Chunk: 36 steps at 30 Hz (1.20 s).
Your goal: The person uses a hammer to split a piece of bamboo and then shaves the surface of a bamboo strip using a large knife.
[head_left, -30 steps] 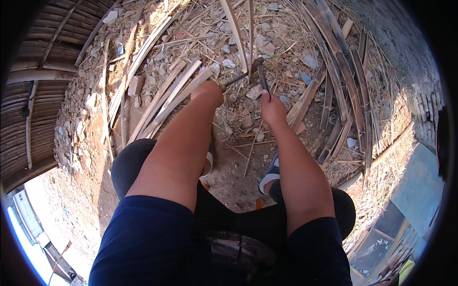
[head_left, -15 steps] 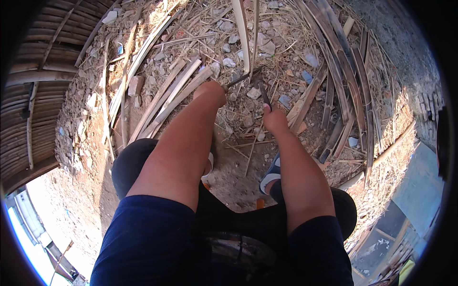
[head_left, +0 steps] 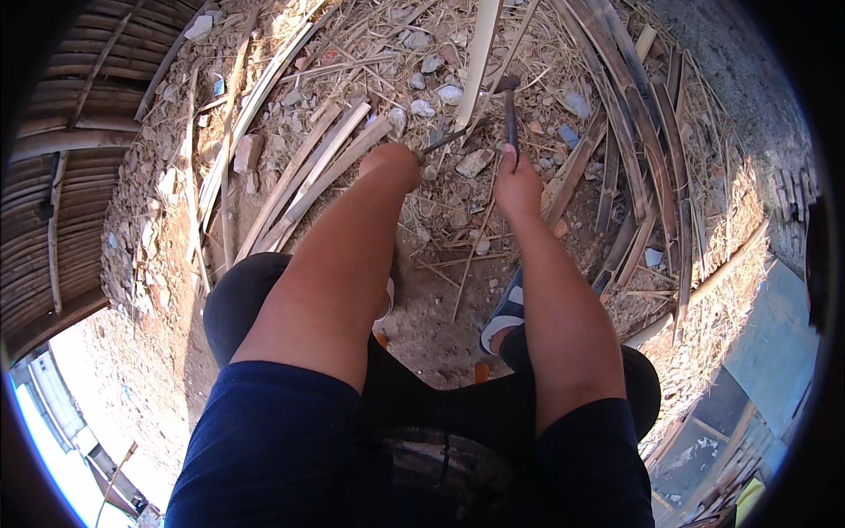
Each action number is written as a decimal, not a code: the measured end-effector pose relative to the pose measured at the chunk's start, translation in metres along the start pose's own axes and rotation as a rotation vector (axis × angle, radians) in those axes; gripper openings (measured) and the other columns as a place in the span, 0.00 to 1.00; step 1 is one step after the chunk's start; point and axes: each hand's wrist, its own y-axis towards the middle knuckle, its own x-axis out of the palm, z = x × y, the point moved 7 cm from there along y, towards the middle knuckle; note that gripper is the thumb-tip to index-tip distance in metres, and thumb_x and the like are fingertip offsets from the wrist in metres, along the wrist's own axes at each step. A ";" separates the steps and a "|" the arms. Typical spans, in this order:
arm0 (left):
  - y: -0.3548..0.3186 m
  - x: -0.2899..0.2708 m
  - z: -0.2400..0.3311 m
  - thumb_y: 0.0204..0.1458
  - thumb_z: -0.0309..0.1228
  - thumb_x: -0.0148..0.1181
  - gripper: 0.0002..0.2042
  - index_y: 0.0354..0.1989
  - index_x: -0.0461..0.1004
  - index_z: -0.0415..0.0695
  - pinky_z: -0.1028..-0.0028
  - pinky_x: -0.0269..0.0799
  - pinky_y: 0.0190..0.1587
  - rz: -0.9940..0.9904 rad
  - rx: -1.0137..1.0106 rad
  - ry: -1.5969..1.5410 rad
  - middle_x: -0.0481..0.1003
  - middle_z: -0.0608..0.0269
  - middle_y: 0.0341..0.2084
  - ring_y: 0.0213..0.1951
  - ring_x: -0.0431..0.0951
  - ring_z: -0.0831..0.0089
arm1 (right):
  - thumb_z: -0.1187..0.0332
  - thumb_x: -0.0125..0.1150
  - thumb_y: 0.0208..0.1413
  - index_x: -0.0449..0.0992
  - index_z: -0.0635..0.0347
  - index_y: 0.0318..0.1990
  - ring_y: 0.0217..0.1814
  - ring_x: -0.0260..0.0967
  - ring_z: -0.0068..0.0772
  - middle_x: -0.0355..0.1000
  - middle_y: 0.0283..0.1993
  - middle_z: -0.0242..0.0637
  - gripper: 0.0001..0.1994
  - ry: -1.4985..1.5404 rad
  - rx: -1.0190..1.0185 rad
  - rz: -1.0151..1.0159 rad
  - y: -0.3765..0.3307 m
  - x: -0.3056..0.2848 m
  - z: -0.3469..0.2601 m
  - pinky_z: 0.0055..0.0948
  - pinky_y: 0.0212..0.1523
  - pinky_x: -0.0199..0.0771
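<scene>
My left hand (head_left: pixel 393 165) is closed around the handle of a long-bladed knife (head_left: pixel 447 139). Its dark blade points right and slightly away from me. A pale bamboo strip (head_left: pixel 481 62) comes down from the top edge, its lower end meeting the blade or lying just behind it; I cannot tell which. My right hand (head_left: pixel 519 187) grips a hammer (head_left: pixel 510 119) by its handle, thumb along it. The dark hammer head is at the far end, just right of the bamboo strip. Beside the strip, a thinner sliver (head_left: pixel 510 57) slants up to the right.
Split bamboo pieces (head_left: pixel 308 180) lie on the stony ground to the left of my hands. Darker, longer bamboo lengths (head_left: pixel 647 145) are heaped at the right. A slatted bamboo wall (head_left: pixel 84 167) stands far left. My sandalled foot (head_left: pixel 503 319) is below my right hand.
My right hand has moved a little away from me, and the hammer now points farther forward with its head in view. The bamboo strip has shifted right and tilted. My left hand stays nearly in place.
</scene>
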 end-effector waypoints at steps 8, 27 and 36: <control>0.001 0.000 0.000 0.55 0.40 0.59 0.18 0.51 0.79 0.44 0.61 0.75 0.54 -0.022 0.038 0.006 0.79 0.53 0.51 0.53 0.79 0.57 | 0.42 0.39 0.68 0.76 0.67 0.39 0.41 0.73 0.60 0.76 0.36 0.54 0.32 -0.009 0.122 -0.146 0.007 0.023 0.042 0.49 0.46 0.70; -0.001 -0.003 0.000 0.55 0.39 0.57 0.17 0.48 0.80 0.43 0.59 0.76 0.53 -0.025 0.045 -0.023 0.80 0.50 0.48 0.52 0.80 0.54 | 0.44 0.42 0.68 0.75 0.68 0.39 0.37 0.74 0.58 0.76 0.32 0.52 0.30 -0.085 -0.035 0.005 0.015 0.024 0.030 0.50 0.42 0.70; 0.010 0.002 -0.003 0.55 0.42 0.57 0.18 0.48 0.80 0.43 0.60 0.76 0.52 -0.018 0.058 0.009 0.79 0.51 0.48 0.52 0.80 0.55 | 0.44 0.39 0.68 0.77 0.69 0.42 0.46 0.73 0.66 0.76 0.39 0.60 0.32 -0.009 0.033 -0.014 0.027 0.010 0.017 0.55 0.50 0.69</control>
